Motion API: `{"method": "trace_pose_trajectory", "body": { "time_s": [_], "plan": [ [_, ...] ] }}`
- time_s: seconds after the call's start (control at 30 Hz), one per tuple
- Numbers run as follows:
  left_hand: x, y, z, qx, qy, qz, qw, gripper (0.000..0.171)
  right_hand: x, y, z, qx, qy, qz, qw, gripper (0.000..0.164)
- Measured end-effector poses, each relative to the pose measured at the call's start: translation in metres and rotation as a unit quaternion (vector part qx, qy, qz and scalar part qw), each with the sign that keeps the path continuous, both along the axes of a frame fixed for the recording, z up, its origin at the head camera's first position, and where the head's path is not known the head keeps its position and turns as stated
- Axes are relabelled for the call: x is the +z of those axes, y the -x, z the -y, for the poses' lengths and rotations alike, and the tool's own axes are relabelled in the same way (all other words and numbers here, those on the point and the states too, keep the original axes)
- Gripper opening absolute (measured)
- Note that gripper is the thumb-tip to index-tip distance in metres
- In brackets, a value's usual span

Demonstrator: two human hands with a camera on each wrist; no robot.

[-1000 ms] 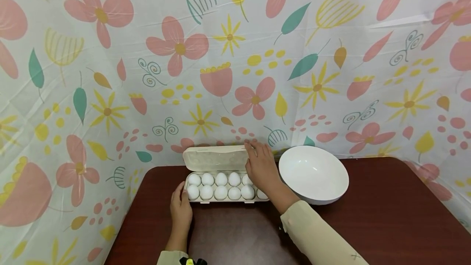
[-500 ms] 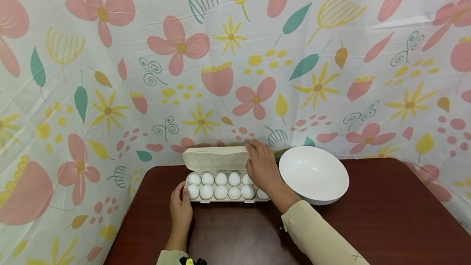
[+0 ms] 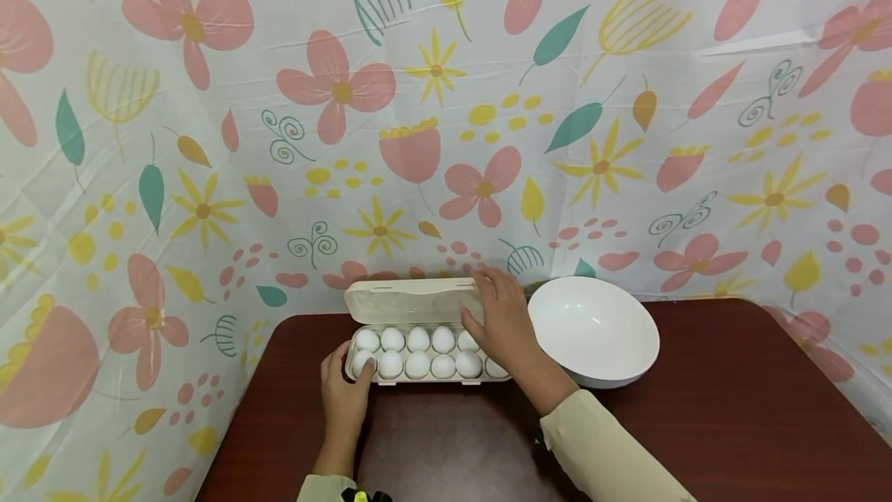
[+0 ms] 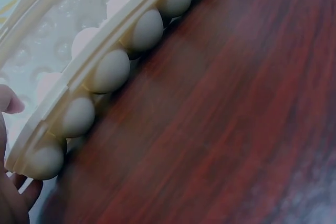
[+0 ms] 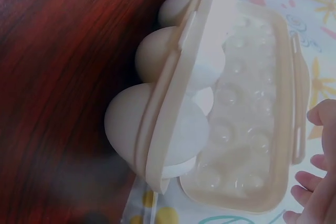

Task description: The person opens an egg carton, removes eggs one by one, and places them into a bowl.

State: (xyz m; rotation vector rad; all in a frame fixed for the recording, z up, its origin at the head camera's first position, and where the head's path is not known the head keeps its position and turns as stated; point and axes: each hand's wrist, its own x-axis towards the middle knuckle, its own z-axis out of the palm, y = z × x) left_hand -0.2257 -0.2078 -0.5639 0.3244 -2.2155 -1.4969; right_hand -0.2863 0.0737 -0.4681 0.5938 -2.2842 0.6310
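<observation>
The unlidded carton of white eggs sits on the table. My left hand grips its left end; my right hand, fingers spread, is by the raised lid, touching or not I cannot tell. A white bowl stands rightward.

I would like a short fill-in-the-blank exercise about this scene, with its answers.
In the head view, the egg carton lies to the ____ of the bowl.
Counted front to back, the eggs form ____ rows.
The hand nearer the bowl is the person's ____ one.
Both eggs and bowl are ____ in colour.
Missing words: left; two; right; white.
</observation>
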Motion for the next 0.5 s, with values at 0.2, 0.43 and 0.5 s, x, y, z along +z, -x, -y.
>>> {"method": "trace_pose_trajectory", "body": {
  "time_s": [0.2, 0.43, 0.5],
  "plan": [
    [-0.002, 0.000, -0.002, 0.013, 0.035, -0.042, 0.9985, 0.048, 0.001, -0.011, -0.004, 0.000, 0.023, -0.010, 1.000, 0.060],
    [-0.003, 0.002, -0.005, 0.029, 0.072, -0.060, 0.9952, 0.040, -0.002, -0.024, -0.009, -0.004, 0.045, 0.013, 0.999, 0.058],
    [-0.004, 0.002, -0.005, 0.031, 0.078, -0.059, 0.9947, 0.039, -0.003, -0.027, -0.011, -0.005, 0.049, 0.019, 0.999, 0.058]
  ]
}}
